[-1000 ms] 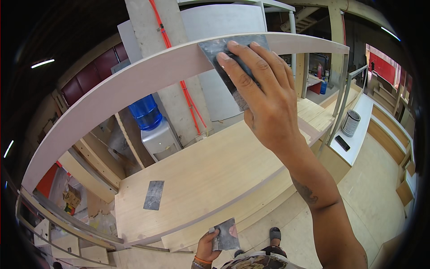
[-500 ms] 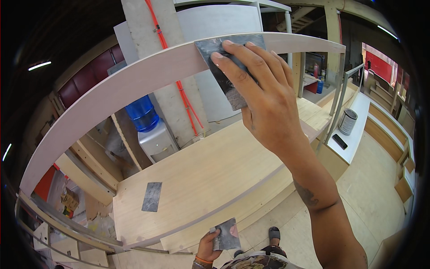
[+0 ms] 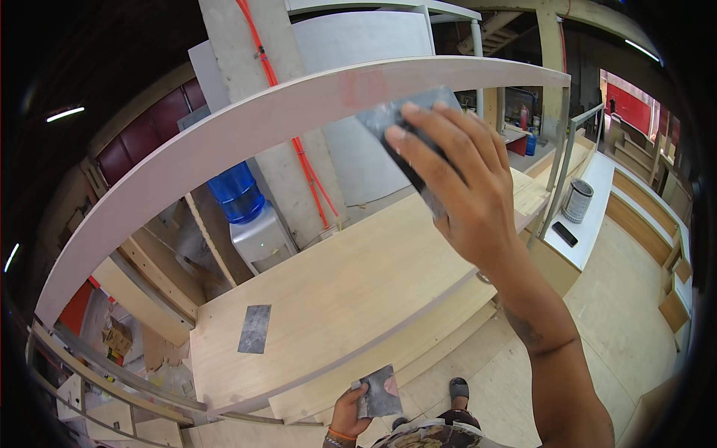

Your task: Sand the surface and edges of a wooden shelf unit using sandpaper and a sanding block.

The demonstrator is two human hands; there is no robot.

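Head view, then: how to describe the right hand (image 3: 478, 190)?

Clamped on a flat grey scraper (image 3: 385, 118), with fingers (image 3: 441, 134) spread over the near face. Blurred somewhat, and with most of the thumb hidden behind.

Touching the curved panel (image 3: 187, 128), just beyond the fingertips?

Cannot tell. Overlapping its lower edge from this angle, at any rate, just below and to the right of a reddish smear (image 3: 364, 84).

And the left hand (image 3: 349, 411)?

Well apart from the right, much lower, closed on a grey plate (image 3: 377, 401) with a pink patch near one edge. Mostly hidden under that plate at the fingers, and cut off past the wrist by the lower border.

Anything else near the hands?

Beyond the left hand and to its left, flat on a pale wooden board (image 3: 351, 291), another grey sheet (image 3: 255, 328). To the right of the right hand, a metal can (image 3: 577, 200) beside a dark handset (image 3: 565, 234).
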